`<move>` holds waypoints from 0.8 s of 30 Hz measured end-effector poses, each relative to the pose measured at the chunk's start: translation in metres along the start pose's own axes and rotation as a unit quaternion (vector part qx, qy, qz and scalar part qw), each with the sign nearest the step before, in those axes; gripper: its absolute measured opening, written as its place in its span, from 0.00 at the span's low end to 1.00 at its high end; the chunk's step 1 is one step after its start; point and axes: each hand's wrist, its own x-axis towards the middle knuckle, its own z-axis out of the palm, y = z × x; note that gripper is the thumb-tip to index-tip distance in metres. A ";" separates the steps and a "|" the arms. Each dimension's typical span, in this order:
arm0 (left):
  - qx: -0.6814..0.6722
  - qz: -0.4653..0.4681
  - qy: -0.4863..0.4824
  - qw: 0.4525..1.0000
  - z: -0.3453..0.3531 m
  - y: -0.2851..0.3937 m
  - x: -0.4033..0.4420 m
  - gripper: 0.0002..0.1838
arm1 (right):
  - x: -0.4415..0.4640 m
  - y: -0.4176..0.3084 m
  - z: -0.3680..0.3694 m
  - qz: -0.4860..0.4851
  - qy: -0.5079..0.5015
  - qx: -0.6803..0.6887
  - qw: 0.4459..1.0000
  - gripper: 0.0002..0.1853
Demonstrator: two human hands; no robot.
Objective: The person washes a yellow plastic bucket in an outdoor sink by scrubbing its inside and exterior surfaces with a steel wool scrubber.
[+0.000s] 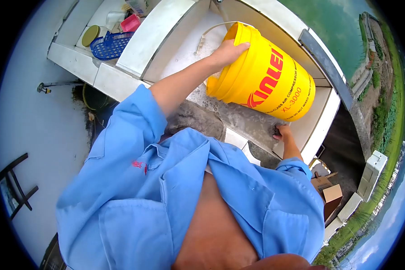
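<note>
- Across a white-tiled basin [166, 31], at the upper middle of the view: a large yellow bucket [265, 74], tipped over sideways, mouth toward the left, base toward the lower right
- Bears big red letters reading KINLEI along the bucket wall, with XL-3000 in smaller red print and lines of dark text
- Has a pale handle [201, 45] arching away from the mouth end
- Grips the bucket at the rim with the left hand [229, 51], arm stretched in from the left; one digit pressed along the outer wall, other fingers mostly hidden, so cannot tell their spread
- Holds the right hand [282, 132] low, just beside the bucket's base, fingers bent around a small dark object [276, 130], too indistinct to identify; cannot tell of any contact with the bucket
- Shows wet patches and whitish suds on the basin floor, plus a rough grey slab [195, 119] along the near side
- Wears a light blue jacket [135, 220], open in front, sleeves pushed up
- On the upper-left ledge: a blue perforated basket [110, 46], a pink container [131, 23] and a gold-lidded jar [91, 36]
- On the left wall: a small tap [43, 88]
- At the lower right: a cardboard box [332, 195]
- Beyond the basin, upper right: green water [328, 24]
</note>
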 end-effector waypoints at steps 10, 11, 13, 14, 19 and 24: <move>0.283 0.094 0.211 0.931 -0.001 -0.010 0.062 0.21 | -0.168 -0.071 0.055 -0.563 -0.186 -0.209 0.778 0.17; 0.278 0.104 0.214 0.931 -0.002 -0.009 0.063 0.21 | -0.190 -0.082 0.053 -0.561 -0.180 -0.210 0.780 0.17; 0.269 0.117 0.212 0.932 -0.002 -0.009 0.063 0.21 | -0.223 -0.095 0.058 -0.728 0.086 -0.114 0.671 0.17; 0.269 0.114 0.200 0.935 -0.003 -0.008 0.063 0.23 | -0.226 -0.102 0.069 -0.726 0.092 -0.117 0.671 0.17; 0.310 0.139 0.205 0.918 -0.007 -0.012 0.048 0.23 | -0.191 -0.192 0.115 -0.769 0.255 -0.083 0.580 0.15; 0.201 0.169 0.237 0.936 0.014 -0.028 0.008 0.18 | -0.114 -0.305 0.078 -0.599 0.174 -0.251 0.740 0.15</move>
